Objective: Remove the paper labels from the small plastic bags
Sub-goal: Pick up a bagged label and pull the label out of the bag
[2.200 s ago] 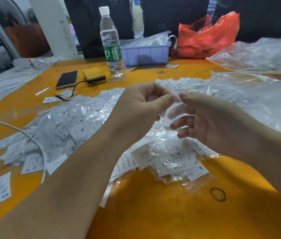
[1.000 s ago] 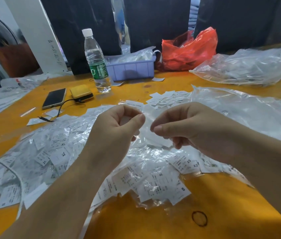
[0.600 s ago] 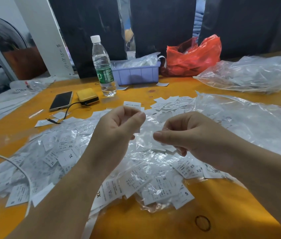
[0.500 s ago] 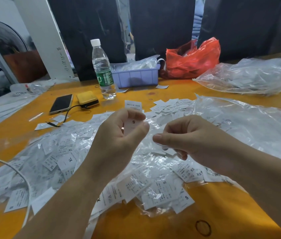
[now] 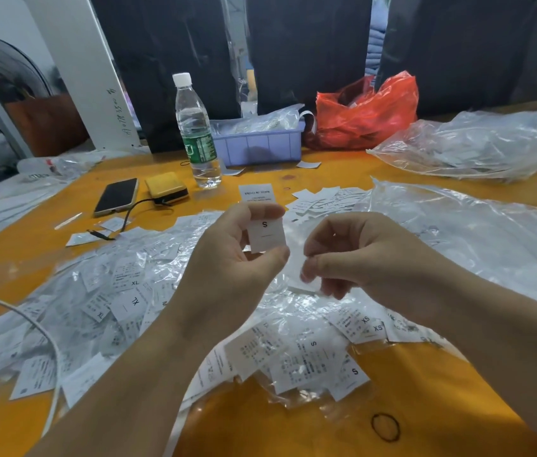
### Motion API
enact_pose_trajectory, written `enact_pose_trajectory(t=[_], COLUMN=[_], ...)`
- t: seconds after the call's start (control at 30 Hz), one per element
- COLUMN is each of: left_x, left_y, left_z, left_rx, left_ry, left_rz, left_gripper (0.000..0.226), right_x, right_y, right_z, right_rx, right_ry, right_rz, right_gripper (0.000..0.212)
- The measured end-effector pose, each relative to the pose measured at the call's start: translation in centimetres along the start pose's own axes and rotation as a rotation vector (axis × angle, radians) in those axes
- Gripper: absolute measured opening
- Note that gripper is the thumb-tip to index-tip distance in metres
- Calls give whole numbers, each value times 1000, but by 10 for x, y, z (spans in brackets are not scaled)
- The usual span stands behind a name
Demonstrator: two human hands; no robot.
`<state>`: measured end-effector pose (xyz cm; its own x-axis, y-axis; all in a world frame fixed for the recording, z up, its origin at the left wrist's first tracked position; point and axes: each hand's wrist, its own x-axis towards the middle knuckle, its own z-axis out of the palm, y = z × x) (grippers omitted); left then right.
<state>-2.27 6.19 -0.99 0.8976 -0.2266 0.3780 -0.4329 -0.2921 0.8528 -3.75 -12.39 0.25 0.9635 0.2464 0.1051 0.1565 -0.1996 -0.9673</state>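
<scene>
Orange laminate covers the counter (image 5: 425, 407), and both hands are raised above it near the middle of the view; the left hand (image 5: 240, 258) pinches a white paper label (image 5: 266, 234) marked "S" between thumb and curled fingers, with a second printed strip standing up behind the fingertips, possibly the same folded label; the right hand (image 5: 359, 255) sits just beside it, its thumb and forefinger pinched on a small clear plastic bag (image 5: 297, 258) that hangs between the two hands, though the film is so thin that its edges are hard to trace; the two hands are close together but not touching.

Below them lies a heap of bagged labels (image 5: 293, 351), the sizes S, XS and XL readable on some; a looser pile of bare labels (image 5: 323, 199) lies farther back; a large clear plastic sheet (image 5: 475, 232) spreads to the right.

Toward the far edge stand a water bottle (image 5: 196, 130) with a green wrapper, a lilac plastic tray (image 5: 257, 146) and a red plastic bag (image 5: 366, 110); a phone (image 5: 116, 196) lies face up beside a yellow power bank (image 5: 166, 189); a white cable (image 5: 29, 324) crosses the left side; a black rubber band (image 5: 385, 427) lies near the front edge.
</scene>
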Motion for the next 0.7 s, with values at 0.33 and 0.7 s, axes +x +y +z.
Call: enact_pose_trajectory(t=[0.33,0.7], left_x=[0,-4], left_y=[1,12], left_z=[0,3], left_rx=[12,55], left_ry=[24,-55], left_rz=[-43,31], left_gripper=[26,12], right_x=[1,1], right_y=[7,3], right_z=[-1,0], right_rx=[-34,102], right_ry=[62,69], right_rz=[-114,-48], right_gripper=[12,13])
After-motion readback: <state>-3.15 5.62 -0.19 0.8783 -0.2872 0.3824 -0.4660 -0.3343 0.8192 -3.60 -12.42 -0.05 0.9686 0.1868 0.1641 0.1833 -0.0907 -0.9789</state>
